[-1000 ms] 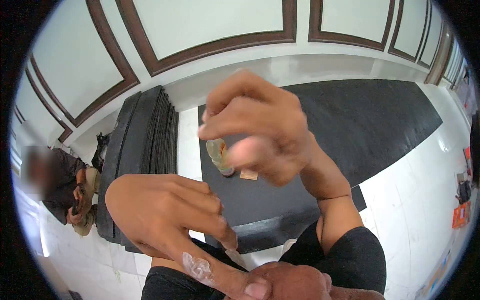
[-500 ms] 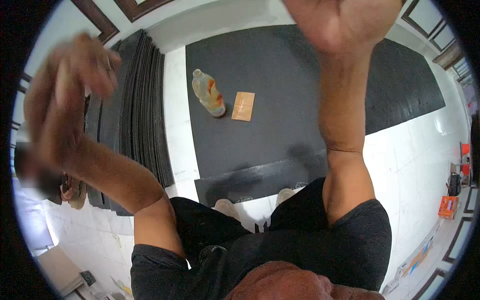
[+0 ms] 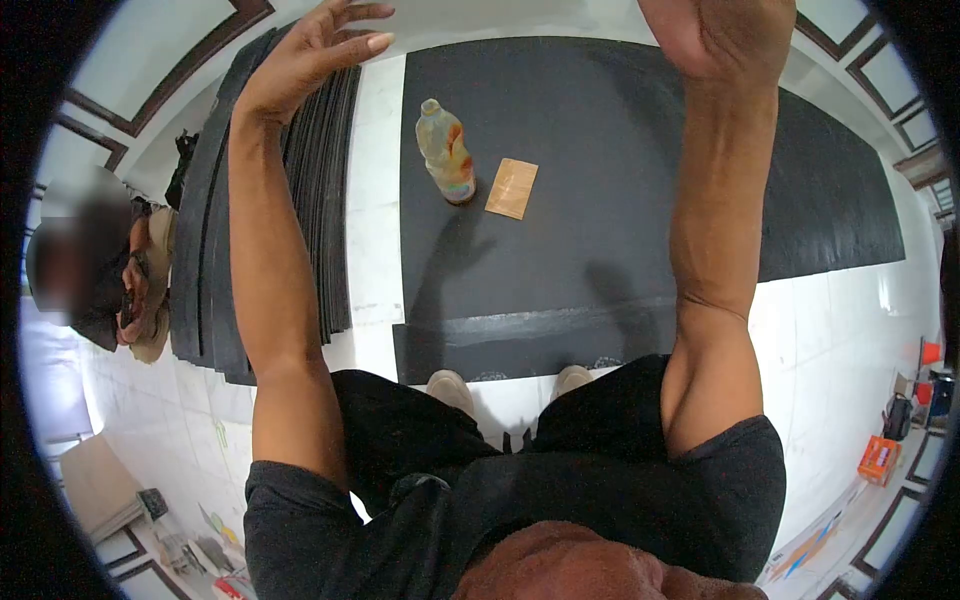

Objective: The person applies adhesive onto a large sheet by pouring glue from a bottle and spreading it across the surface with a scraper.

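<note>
My left hand [image 3: 308,52] is raised at the upper left, fingers apart and holding nothing, in front of a stack of dark sheets [image 3: 330,200]. My right hand [image 3: 728,38] is lifted at the top right; only its palm and wrist show, and the frame edge cuts off the fingers. Between my arms, a plastic bottle [image 3: 443,150] with orange-red patches stands on a black mat [image 3: 560,260]. A flat, brown rectangular piece [image 3: 512,188] lies just right of it. Neither hand touches the bottle or the brown piece.
A person [image 3: 105,260], partly blurred, sits at the far left beyond the stack. White floor tiles [image 3: 830,350] surround the mat. An orange box [image 3: 879,460] and a dark bag [image 3: 897,416] rest along the right wall.
My left hand has swung up and to the right, its fingers now sharp instead of blurred. My view has shifted slightly; the bottle and brown piece keep their places on the mat.
</note>
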Available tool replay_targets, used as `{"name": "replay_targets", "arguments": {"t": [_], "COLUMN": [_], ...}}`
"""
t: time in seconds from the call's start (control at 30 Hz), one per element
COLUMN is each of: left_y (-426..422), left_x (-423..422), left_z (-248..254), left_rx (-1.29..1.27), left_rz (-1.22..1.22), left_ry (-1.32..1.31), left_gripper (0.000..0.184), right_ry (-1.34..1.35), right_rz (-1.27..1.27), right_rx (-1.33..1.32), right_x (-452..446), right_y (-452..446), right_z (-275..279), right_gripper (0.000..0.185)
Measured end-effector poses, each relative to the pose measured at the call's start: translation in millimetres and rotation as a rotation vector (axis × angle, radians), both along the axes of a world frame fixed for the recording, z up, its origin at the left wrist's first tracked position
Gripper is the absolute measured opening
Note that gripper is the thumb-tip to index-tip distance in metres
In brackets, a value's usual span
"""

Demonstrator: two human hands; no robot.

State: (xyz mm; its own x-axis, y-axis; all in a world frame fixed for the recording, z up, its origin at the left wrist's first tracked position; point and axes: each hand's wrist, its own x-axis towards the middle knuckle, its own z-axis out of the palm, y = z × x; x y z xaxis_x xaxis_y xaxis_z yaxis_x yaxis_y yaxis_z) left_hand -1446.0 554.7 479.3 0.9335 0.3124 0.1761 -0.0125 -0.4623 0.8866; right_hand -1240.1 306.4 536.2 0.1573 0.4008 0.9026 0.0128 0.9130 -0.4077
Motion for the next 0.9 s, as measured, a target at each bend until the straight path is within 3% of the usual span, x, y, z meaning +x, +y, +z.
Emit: {"name": "replay_targets", "arguments": {"t": [0.07, 0.1, 0.17, 0.2, 0.27, 0.33, 0.47, 0.53, 0.63, 0.77, 0.8, 0.83, 0.9], "left_y": [-13, -19, -26, -22, -17, -42, -52, -51, -76, -89, -101, -106, -84], "left_x": [0, 1, 3, 4, 9, 7, 11, 13, 6, 3, 2, -3, 3], "left_z": [8, 12, 18, 16, 23, 37, 45, 52, 61, 67, 73, 77, 66], "left_rx": [0.012, 0.008, -0.029, -0.031, -0.098, 0.009, -0.095, 0.052, -0.134, 0.025, 0.050, 0.080, 0.230], "left_rz": [0.019, 0.018, 0.146, 0.149, 0.097, 0.122, 0.000, -0.023, -0.099, -0.098, 0.004, 0.114, 0.102], "left_ry": [-0.077, -0.075, -0.154, -0.159, -0.278, -0.323, -0.536, -0.634, -0.625, -0.622, -0.572, -0.519, -0.569], "left_gripper": [0.085, 0.085, 0.066, 0.066, 0.044, 0.031, 0.033, 0.035, 0.035, 0.037, 0.030, 0.023, 0.029], "right_ry": [-0.028, 0.177, 0.379, 0.187, -0.029, 0.039, 0.159, 0.388, 0.366, 0.381, 0.382, 0.263, 0.030], "right_rz": [-0.109, -0.130, -0.149, -0.070, 0.018, 0.194, 0.547, 0.529, 0.617, 0.607, 0.631, 0.459, 0.032], "right_rx": [0.010, -0.099, -0.212, -0.165, -0.104, -0.170, -0.134, -0.315, -0.297, -0.328, -0.325, -0.311, -0.360], "right_x": [-19, -36, -42, -28, -16, -18, -36, -48, -40, -40, -41, -45, -46], "right_y": [-1, -7, -7, -4, 5, 14, 33, 24, 36, 36, 37, 38, 33], "right_z": [8, 12, 12, 2, -13, -19, -21, -22, -31, -31, -32, -33, -32], "right_gripper": [0.031, 0.030, 0.029, 0.029, 0.029, 0.037, 0.054, 0.057, 0.068, 0.073, 0.073, 0.073, 0.078]}}
